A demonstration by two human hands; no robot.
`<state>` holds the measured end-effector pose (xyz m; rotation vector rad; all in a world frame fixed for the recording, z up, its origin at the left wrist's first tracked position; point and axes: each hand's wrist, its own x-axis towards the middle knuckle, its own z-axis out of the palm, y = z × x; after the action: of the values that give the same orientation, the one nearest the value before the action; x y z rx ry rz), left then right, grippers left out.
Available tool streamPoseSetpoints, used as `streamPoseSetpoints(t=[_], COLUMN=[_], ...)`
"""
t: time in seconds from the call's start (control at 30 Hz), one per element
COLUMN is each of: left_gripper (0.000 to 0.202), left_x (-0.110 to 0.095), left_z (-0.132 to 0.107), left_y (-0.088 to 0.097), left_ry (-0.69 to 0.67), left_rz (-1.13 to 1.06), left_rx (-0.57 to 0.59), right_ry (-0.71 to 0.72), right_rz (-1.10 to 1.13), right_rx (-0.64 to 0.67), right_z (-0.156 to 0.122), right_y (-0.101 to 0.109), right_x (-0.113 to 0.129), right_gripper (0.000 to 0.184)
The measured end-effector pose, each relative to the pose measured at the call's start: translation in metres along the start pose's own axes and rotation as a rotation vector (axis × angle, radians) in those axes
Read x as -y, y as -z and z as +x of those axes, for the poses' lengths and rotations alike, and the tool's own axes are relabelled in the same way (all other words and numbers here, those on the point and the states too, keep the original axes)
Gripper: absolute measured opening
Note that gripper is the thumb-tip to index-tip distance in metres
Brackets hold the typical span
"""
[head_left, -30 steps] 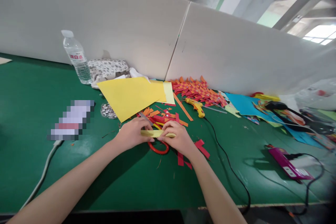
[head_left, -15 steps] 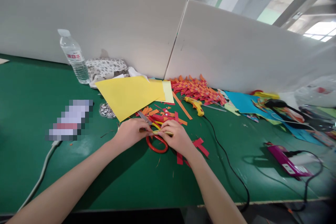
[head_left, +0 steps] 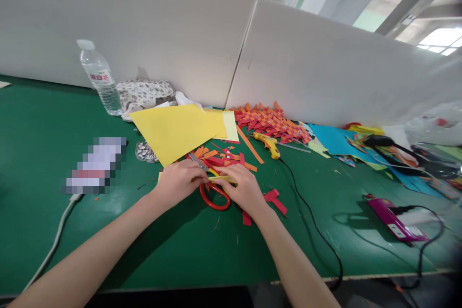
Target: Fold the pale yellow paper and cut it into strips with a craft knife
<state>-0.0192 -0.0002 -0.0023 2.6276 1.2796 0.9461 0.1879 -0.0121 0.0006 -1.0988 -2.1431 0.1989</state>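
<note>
A narrow strip of yellow paper [head_left: 221, 179] spans the space between my two hands. My left hand [head_left: 179, 181] pinches its left end, and the fingertips partly cover it. At the other end, my right hand [head_left: 242, 184] has its fingers closed on the strip. Beneath them lies a pair of scissors [head_left: 215, 205] with red and yellow handles, its blades pointing up and left, partly hidden by my hands. Behind my left hand is a large yellow paper sheet [head_left: 173, 130]. Orange and red paper scraps [head_left: 231, 158] lie just beyond the scissors.
A yellow glue gun [head_left: 267, 144] trails a black cord to the right. Woven red-orange paper pieces [head_left: 270, 122] are heaped by the partition. On the left are a water bottle [head_left: 101, 79], a blurred phone [head_left: 96, 166] and a bag of small pieces [head_left: 146, 152]. A purple power strip [head_left: 395, 221] lies right.
Both hands have shifted slightly, and the fingers have changed their hold along the yellow strip. More of the strip shows by my right thumb. The scissors and scraps stay in place.
</note>
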Motion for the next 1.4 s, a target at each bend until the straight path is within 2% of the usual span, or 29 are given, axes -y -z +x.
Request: streamPoseSetpoints(t=[0.07,0.23,0.4,0.57,0.67,0.87,1.1,1.2,1.3,1.4], left_gripper=[0.011,0.01,0.012,0.018,0.019,0.018,0.02,0.022,0.021,0.02], left_x=[0.0,-0.003,-0.004,-0.002,0.0,-0.001,-0.012,-0.013,-0.012,-0.012], left_z=[0.0,0.002,0.0,0.0,0.002,0.005,0.002,0.001,0.001,0.0], left_y=[-0.001,-0.003,-0.008,-0.007,-0.003,0.003,-0.001,-0.001,0.001,0.003], left_ry=[0.006,0.024,-0.082,-0.138,-0.099,-0.025,-0.139,-0.161,-0.13,-0.083], left_rz=[-0.004,0.003,0.073,0.102,0.092,-0.035,0.161,0.169,0.159,0.142], left_rx=[-0.028,0.018,-0.007,-0.045,-0.082,-0.092,-0.085,-0.12,-0.171,-0.183], right_ry=[0.066,0.06,0.056,-0.005,-0.05,-0.144,-0.17,-0.258,-0.409,-0.478], right_rz=[-0.016,0.017,0.063,0.13,0.14,0.213,0.293,0.371,0.544,0.667], right_rx=[0.02,0.053,0.035,-0.073,-0.14,-0.146,-0.166,-0.181,-0.179,-0.171], right_z=[0.001,0.003,0.002,0.003,0.006,0.008,0.007,0.007,0.006,0.006], right_y=[0.001,-0.001,-0.006,-0.01,-0.008,0.001,-0.004,-0.006,-0.003,0.0], right_x=[0.001,0.001,-0.002,-0.002,0.0,0.0,0.009,0.011,0.009,0.007], right_gripper=[0.011,0.013,0.011,0.007,0.005,0.004,0.004,0.004,0.016,0.023])
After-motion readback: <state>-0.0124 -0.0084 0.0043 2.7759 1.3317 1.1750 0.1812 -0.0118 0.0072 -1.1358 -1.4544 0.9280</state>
